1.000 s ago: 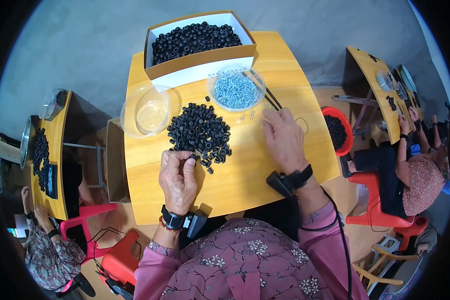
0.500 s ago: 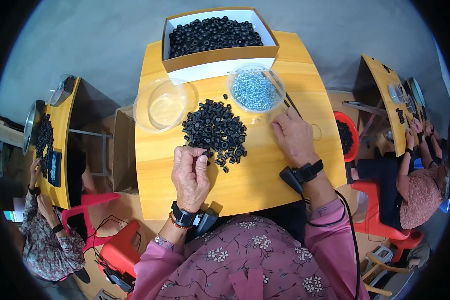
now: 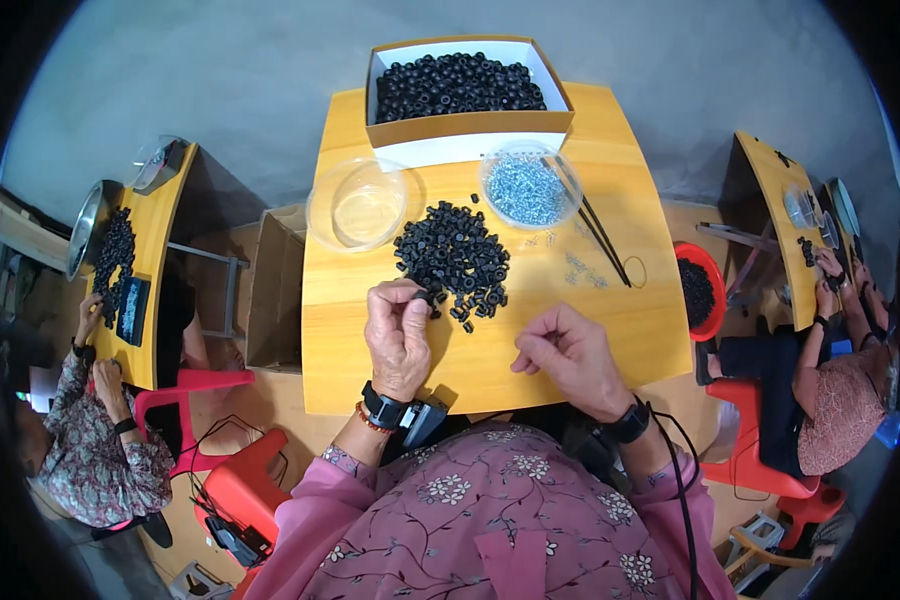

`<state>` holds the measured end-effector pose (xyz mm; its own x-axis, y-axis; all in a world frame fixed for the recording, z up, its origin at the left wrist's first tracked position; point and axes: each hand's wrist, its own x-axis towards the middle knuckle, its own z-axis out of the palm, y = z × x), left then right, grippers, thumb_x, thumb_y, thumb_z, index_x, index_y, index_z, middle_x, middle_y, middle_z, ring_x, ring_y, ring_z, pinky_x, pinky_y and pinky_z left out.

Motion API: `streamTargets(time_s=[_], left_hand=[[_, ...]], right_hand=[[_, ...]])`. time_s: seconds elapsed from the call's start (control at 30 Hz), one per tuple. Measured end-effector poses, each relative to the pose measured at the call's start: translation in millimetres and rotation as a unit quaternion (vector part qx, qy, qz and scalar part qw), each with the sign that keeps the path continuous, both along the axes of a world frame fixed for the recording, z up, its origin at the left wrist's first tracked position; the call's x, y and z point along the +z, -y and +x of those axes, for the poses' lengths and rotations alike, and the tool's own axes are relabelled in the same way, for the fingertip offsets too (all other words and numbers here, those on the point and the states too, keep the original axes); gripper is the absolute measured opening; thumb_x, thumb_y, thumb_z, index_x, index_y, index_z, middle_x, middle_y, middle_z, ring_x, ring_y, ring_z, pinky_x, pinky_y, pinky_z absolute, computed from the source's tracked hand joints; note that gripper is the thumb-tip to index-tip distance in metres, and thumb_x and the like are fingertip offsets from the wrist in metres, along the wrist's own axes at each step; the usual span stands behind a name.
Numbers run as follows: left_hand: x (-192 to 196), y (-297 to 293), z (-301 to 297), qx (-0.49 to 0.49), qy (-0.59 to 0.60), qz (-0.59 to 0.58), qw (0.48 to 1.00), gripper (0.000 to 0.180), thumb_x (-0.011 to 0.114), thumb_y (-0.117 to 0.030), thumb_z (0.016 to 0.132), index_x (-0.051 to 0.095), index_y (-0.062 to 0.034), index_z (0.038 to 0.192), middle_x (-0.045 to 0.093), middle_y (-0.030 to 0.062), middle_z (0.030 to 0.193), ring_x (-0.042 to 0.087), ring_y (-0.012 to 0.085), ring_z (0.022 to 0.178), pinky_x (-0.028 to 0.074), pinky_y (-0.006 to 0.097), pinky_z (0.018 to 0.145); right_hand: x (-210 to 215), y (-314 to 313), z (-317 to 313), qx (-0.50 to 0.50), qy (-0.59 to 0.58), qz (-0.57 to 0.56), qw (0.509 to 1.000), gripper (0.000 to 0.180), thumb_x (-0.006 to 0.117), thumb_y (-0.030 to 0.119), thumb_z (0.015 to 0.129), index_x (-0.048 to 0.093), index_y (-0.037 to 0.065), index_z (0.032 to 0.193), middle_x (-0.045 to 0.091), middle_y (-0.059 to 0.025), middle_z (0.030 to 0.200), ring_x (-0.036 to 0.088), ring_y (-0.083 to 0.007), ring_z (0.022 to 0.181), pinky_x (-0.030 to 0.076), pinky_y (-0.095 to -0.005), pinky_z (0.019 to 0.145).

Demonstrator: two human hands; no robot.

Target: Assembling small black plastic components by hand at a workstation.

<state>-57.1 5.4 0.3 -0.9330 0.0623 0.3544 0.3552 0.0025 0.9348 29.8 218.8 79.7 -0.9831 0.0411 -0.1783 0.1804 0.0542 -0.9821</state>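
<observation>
Presently, small black piece (image 3: 422, 297) pinched between thumb and forefinger of your left hand (image 3: 396, 342), just left of frame centre. Your right hand (image 3: 576, 366) well apart from it, right of centre, fingers curled; cannot tell whether anything tiny sits between fingertips. Heap of black pieces (image 3: 452, 252) just above left hand, on wooden surface (image 3: 345, 340). Clear bowl (image 3: 320, 217) upper left of heap; blue bits (image 3: 525, 190) in second bowl (image 3: 484, 182), upper right, slim black rods (image 3: 618, 266) beside it. White-and-brown box (image 3: 470, 129) at top centre.
</observation>
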Motion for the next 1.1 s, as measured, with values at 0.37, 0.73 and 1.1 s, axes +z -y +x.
streamTargets(time_s=[0.37,0.73,1.1], left_hand=[[39,11,36,-0.176,0.204,0.168,0.948,0.026,0.056,-0.023,0.105,0.062,-0.0015,0.118,0.062,0.0043,0.094,0.058,0.0102,0.077,0.050,0.026,0.071],[42,-2,48,-0.227,0.252,0.134,0.931,0.023,0.060,-0.013,0.102,0.061,0.0004,0.121,0.064,0.0034,0.101,0.056,0.0090,0.085,0.048,0.025,0.078],[26,-8,30,-0.143,0.077,-0.026,0.986,0.021,0.074,-0.001,0.086,0.067,0.0001,0.107,0.054,0.0022,0.086,0.051,0.0106,0.073,0.045,0.024,0.065]], right_hand=[[16,18,-3,0.046,-0.077,-0.077,0.993,0.012,0.062,0.002,0.098,0.065,-0.003,0.108,0.063,-0.0051,0.095,0.069,-0.0112,0.083,0.055,-0.0234,0.072],[0,34,-16,0.059,-0.133,-0.053,0.988,0.016,0.061,0.001,0.097,0.067,-0.004,0.111,0.061,-0.0063,0.096,0.067,-0.0112,0.082,0.054,-0.0244,0.074],[-4,21,-32,0.082,-0.162,0.091,0.979,0.007,0.066,0.000,0.092,0.066,0.000,0.098,0.064,-0.0063,0.085,0.063,-0.0132,0.075,0.050,-0.0284,0.068]])
